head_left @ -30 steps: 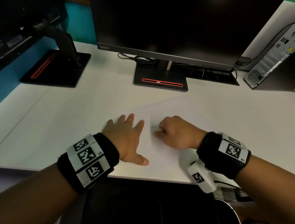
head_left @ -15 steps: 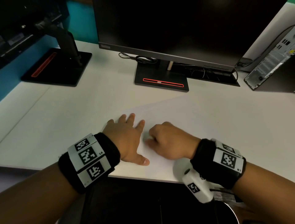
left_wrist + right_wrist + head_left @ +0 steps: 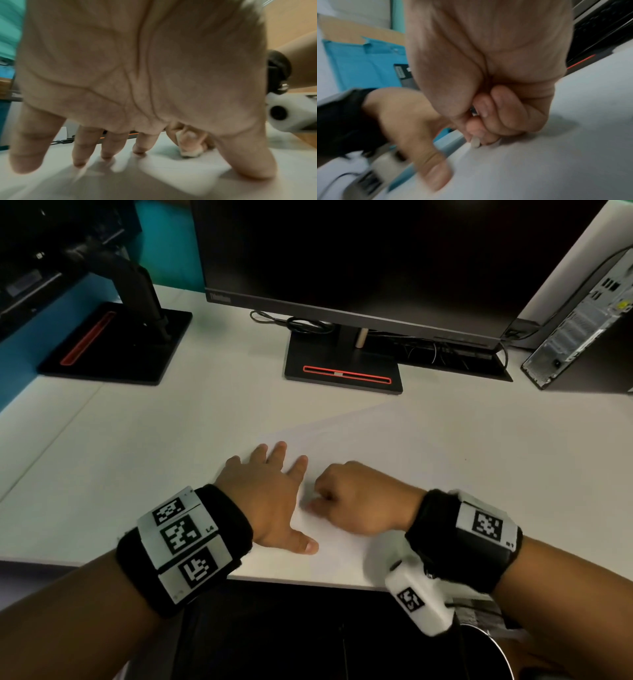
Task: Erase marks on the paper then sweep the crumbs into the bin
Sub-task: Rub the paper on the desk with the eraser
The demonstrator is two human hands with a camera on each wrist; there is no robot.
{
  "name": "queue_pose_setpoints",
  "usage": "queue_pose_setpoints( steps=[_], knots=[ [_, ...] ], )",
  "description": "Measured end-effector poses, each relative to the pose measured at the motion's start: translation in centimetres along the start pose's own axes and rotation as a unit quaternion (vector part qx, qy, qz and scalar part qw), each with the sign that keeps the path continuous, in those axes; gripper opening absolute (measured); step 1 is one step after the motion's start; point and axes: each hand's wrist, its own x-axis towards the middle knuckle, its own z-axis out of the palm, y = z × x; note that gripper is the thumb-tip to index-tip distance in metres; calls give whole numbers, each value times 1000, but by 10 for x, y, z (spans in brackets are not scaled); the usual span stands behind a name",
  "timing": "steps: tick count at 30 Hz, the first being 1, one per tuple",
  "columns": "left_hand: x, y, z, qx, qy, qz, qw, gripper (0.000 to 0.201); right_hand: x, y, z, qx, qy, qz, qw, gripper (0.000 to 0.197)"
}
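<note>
A white sheet of paper (image 3: pixel 394 446) lies on the white desk (image 3: pixel 137 457) near its front edge. My left hand (image 3: pixel 270 491) lies flat on the sheet's left part, fingers spread and straight. Just to its right, my right hand (image 3: pixel 356 496) is curled in a fist and pinches a small pale eraser (image 3: pixel 475 142) whose tip touches the paper. In the left wrist view the eraser (image 3: pixel 190 152) shows beyond my left palm, held by right fingertips. Any marks or crumbs on the sheet are too faint to make out.
A dark monitor (image 3: pixel 359 261) on a black stand (image 3: pixel 342 368) stands behind the paper. Another monitor base (image 3: pixel 116 347) sits at the far left and a desktop computer case (image 3: pixel 582 323) at the far right. A round metal rim (image 3: pixel 496 652) shows below the desk edge at the lower right.
My right hand with the eraser has slid left across the paper, closer to my left hand. The left hand has stayed flat in place.
</note>
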Motion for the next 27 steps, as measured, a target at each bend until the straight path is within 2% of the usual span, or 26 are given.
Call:
queue_pose_setpoints(
  steps=[3, 5, 10, 14, 16, 18, 20, 22, 25, 27],
  knots=[
    [0, 1, -1, 4, -4, -3, 1000, 129, 9, 25, -15, -20, 61, 72, 995, 49],
    [0, 0, 0, 4, -4, -5, 1000, 129, 10, 30, -15, -20, 81, 82, 993, 47],
    [1, 0, 0, 3, -1, -3, 1000, 129, -4, 11, -2, -9, -15, 14, 1000, 48],
    [1, 0, -1, 4, -4, -3, 1000, 129, 5, 35, -21, -20, 37, 85, 995, 48],
    [0, 1, -1, 2, -6, -3, 1000, 129, 7, 39, -21, -23, 61, 98, 993, 48],
    [-1, 0, -1, -2, -9, -4, 1000, 129, 3, 31, -14, -36, 41, 62, 997, 46],
    [0, 1, -1, -2, -9, -3, 1000, 129, -2, 20, -8, -34, -8, 26, 999, 46],
    [0, 0, -1, -1, -8, -3, 1000, 129, 0, 23, -12, -38, -20, 34, 999, 47],
    [-1, 1, -2, 0, -10, -2, 1000, 129, 8, 43, -28, -33, 39, 98, 994, 48],
    [0, 0, -1, 1, -11, -2, 1000, 129, 7, 48, -28, -44, 59, 100, 992, 48]
  ],
)
